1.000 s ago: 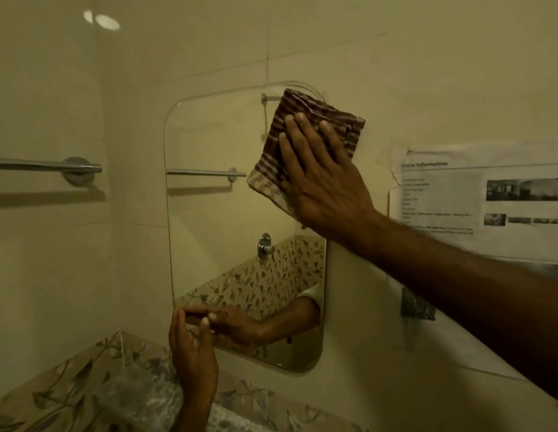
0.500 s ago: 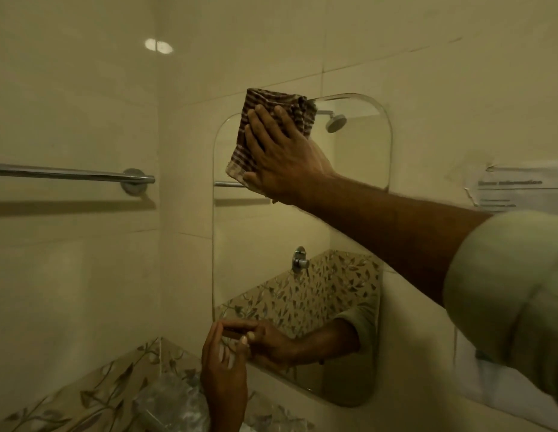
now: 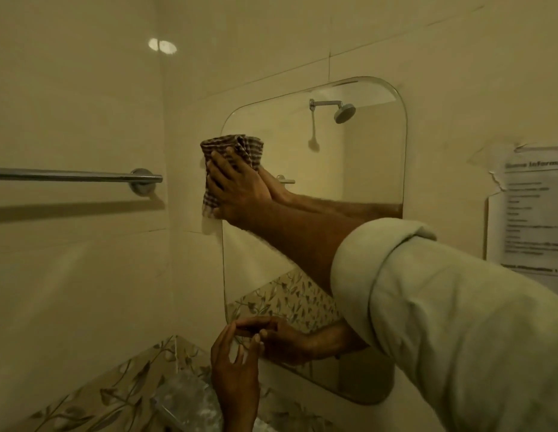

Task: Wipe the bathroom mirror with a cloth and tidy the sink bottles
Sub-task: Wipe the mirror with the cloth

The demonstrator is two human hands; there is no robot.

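Note:
A rounded wall mirror [image 3: 358,169] hangs on cream tiles. My right hand [image 3: 237,188] presses a folded brown-and-white striped cloth [image 3: 232,148] flat against the mirror's left edge, about a third of the way down; part of the cloth overlaps the tile. My left hand [image 3: 235,366] rests with spread fingers against the mirror's lower left corner and holds nothing. Both hands are reflected in the glass. No bottles are in view.
A chrome towel rail [image 3: 75,175] runs along the left wall. A clear plastic object [image 3: 184,403] lies on the leaf-patterned tile ledge [image 3: 121,381] below my left hand. A paper notice [image 3: 533,210] is stuck to the wall on the right.
My right hand has slid the cloth from the mirror's top right across to the top left, then down along the left edge. The left hand has stayed at the lower corner.

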